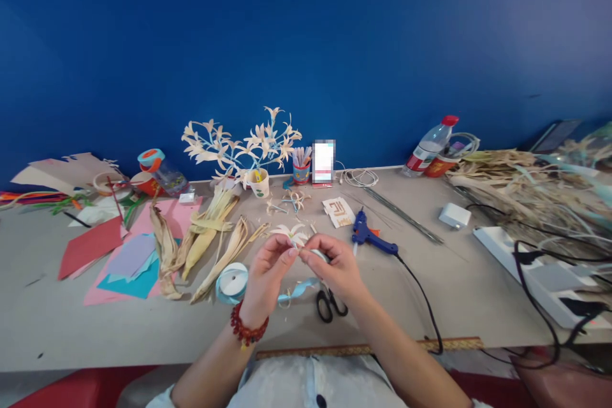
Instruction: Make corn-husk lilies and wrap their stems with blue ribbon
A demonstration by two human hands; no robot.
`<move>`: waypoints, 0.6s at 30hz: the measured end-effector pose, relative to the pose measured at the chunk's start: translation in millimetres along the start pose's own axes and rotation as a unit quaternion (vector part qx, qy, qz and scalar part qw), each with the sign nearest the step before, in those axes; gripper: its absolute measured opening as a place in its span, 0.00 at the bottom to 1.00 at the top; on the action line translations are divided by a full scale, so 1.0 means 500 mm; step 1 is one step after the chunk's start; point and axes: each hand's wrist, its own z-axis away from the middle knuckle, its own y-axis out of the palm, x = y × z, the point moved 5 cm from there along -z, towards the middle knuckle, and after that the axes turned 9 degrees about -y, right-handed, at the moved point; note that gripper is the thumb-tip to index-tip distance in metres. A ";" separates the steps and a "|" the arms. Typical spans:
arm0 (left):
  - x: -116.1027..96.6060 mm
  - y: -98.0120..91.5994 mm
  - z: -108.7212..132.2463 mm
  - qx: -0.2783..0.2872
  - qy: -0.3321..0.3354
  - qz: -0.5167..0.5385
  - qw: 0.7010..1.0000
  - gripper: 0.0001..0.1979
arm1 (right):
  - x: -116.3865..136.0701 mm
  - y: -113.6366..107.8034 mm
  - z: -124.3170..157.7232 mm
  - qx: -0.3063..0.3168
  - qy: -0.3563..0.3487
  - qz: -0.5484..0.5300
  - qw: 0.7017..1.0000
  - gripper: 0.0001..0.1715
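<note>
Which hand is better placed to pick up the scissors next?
Right, probably. The right hand is directly above the scissors; the left hand pinches the flower farther left.

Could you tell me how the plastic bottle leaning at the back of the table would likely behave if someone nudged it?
The bottle looks nearly empty and clear, so it is probably light for its size. It leans tilted against a red cup rather than standing, so a nudge may well slide it flat. Being round, it would likely then roll on the table.
</note>
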 end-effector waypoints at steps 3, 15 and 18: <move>0.005 -0.001 -0.015 0.001 0.005 -0.003 1.000 0.08 | -0.007 -0.002 -0.005 -0.018 -0.042 0.053 0.998 0.13; 0.032 -0.014 -0.080 0.040 -0.021 -0.064 0.997 0.08 | -0.140 -0.006 -0.028 0.040 0.131 -0.161 0.977 0.19; 0.047 -0.020 -0.080 0.045 -0.034 -0.067 0.996 0.08 | -0.159 -0.005 -0.021 0.041 0.142 -0.171 0.974 0.19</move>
